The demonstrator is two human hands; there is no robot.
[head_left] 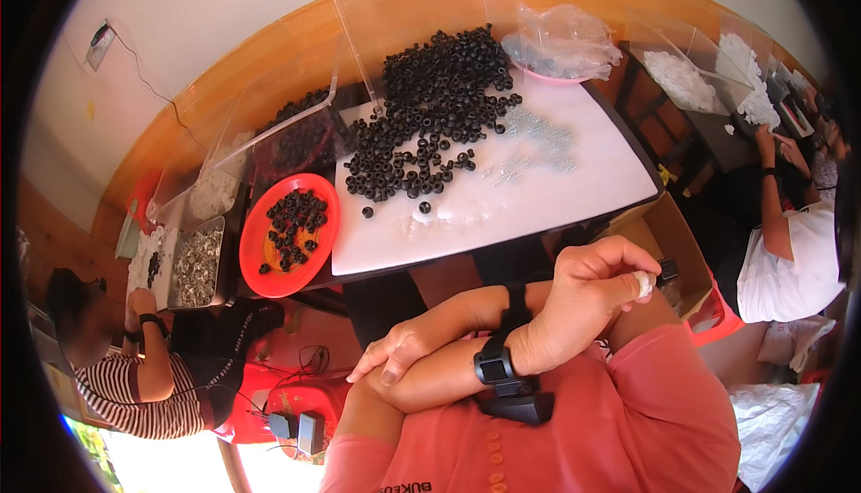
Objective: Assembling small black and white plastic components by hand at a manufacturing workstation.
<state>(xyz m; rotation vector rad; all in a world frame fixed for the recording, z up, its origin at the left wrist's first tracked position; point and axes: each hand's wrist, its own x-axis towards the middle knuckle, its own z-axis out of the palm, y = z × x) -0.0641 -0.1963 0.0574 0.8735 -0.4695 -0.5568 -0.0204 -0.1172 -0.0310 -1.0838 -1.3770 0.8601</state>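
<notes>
Neither hand holds anything: the left hand (395, 354) lies flat on the right forearm, and the right hand (587, 291) curls loosely, empty. Black rings (430, 116) lie heaped on the white table (574, 192) at eleven o'clock, nearer the right hand.

Near edge of our white worktop (538, 210) lies bare; black rings (430, 107) heap farther back, red plate (289, 235) crowding its left.
</notes>
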